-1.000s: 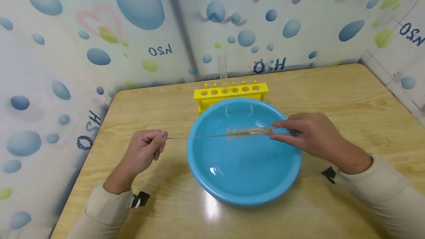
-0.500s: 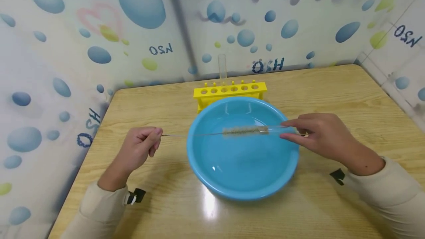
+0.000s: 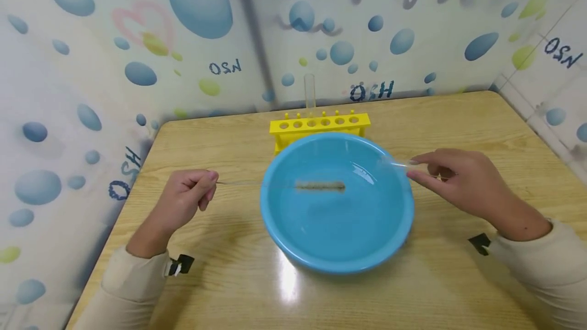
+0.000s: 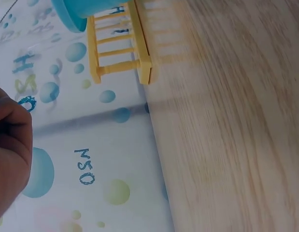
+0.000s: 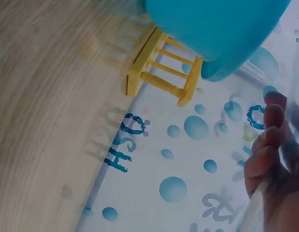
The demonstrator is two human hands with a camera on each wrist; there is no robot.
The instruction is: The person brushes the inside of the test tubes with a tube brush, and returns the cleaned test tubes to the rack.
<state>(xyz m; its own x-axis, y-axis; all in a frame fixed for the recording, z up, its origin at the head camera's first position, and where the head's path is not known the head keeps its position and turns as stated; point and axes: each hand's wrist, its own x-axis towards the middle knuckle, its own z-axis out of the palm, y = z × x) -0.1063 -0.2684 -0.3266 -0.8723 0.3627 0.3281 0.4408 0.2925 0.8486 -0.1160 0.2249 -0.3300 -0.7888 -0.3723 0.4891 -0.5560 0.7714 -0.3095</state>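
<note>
My left hand pinches the thin wire handle of a test tube brush between thumb and fingers. The bristled head is level over the blue basin, pointing right, with its tip free. In my right hand I hold a clear glass test tube, gripped between thumb and fingers at the basin's right rim. Its mouth faces left, apart from the brush. The left wrist view shows only part of the left hand. Glare blurs the tube near the right hand in the right wrist view.
Behind the basin stands a yellow test tube rack, with one clear test tube upright in it. Everything rests on a wooden table. A patterned wall rises along the table's back edge.
The test tube has come off the brush to the right. My left hand has drawn the brush slightly left, while my right hand has moved right and a little up with the tube.
</note>
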